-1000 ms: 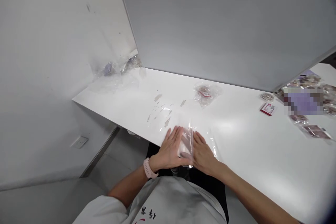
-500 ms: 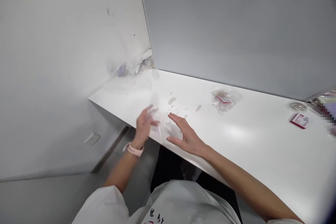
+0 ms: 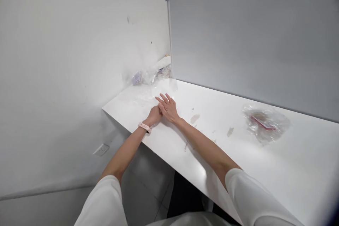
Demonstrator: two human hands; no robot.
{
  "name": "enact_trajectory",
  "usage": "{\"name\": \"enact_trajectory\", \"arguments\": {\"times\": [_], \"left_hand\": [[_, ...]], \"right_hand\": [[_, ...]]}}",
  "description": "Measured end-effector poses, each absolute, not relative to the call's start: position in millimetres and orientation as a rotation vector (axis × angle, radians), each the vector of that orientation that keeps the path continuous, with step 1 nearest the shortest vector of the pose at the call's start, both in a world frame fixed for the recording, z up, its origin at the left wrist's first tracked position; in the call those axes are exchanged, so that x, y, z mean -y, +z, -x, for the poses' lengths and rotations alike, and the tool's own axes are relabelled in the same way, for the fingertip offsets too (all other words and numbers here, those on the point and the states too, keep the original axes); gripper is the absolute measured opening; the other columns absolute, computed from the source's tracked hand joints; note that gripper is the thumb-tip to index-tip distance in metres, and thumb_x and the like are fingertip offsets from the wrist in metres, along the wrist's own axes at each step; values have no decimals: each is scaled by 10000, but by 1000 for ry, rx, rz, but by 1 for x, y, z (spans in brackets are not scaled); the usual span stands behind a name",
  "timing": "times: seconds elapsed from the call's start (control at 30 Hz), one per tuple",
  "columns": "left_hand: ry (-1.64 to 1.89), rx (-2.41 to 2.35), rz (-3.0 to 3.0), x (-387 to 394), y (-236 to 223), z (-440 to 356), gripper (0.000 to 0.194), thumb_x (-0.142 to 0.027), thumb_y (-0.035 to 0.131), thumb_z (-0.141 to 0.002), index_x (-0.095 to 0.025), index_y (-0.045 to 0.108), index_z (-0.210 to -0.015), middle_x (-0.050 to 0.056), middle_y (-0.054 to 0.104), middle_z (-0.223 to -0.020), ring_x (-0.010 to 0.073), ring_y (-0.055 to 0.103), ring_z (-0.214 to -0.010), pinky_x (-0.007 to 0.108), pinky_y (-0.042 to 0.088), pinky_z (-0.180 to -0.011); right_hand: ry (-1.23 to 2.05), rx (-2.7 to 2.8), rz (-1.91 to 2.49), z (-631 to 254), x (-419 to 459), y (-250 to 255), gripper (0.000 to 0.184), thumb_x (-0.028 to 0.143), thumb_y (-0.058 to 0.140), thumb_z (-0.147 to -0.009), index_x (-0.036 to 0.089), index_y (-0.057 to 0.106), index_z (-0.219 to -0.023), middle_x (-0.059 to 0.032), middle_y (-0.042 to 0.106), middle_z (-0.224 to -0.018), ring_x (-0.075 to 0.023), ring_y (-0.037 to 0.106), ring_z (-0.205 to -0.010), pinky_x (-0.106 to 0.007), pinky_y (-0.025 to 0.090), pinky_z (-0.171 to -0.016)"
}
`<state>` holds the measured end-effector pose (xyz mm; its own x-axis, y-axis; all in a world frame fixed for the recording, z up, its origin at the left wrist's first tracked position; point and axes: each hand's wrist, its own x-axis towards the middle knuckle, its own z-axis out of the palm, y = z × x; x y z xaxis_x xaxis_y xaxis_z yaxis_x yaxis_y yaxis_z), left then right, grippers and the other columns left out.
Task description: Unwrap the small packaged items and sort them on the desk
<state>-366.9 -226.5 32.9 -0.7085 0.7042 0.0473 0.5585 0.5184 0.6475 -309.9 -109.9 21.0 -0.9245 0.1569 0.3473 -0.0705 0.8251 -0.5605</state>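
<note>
Right hand (image 3: 169, 108) spread wide, overlapping the half-curled left hand (image 3: 153, 116); I cannot tell whether either has hold of anything. Clear, thin, crumpled plastic film (image 3: 143, 95) lies on the white tabletop (image 3: 299, 169), ten o'clock from both. Step in hand, I judge: handling film. Next move calls for parting the hands without dragging it.

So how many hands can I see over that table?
2: the left hand, with the pink wristband, and the right hand, fingers spread, beside it. Both are toward the left end of the white table; no other hand shows.
</note>
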Motion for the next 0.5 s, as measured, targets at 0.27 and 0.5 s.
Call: {"name": "enact_trajectory", "arguments": {"times": [0.27, 0.5], "left_hand": [[1130, -2509, -697, 280, 95, 522, 303, -361, 639, -826, -148, 706, -1031, 126, 723, -1065, 247, 693, -936, 376, 564, -837], [969, -3096, -462, 220, 58, 653, 905, -172, 715, -734, -177, 306, -1541, 167, 235, -1631, 372, 198, -1510, 539, 259, -1185]], "right_hand": [[746, 2831, -55, 414, 103, -11, 449, 337, 279, -1060, 200, 599, -1343, -74, 517, -1502, -262, 386, -1420, -473, 249, -1165], [666, 2725, -214, 459, 111, -16, 395, 299, 367, -1026, 271, 761, -1013, -15, 724, -1204, -295, 353, -1429, -559, 30, -1201]]}}
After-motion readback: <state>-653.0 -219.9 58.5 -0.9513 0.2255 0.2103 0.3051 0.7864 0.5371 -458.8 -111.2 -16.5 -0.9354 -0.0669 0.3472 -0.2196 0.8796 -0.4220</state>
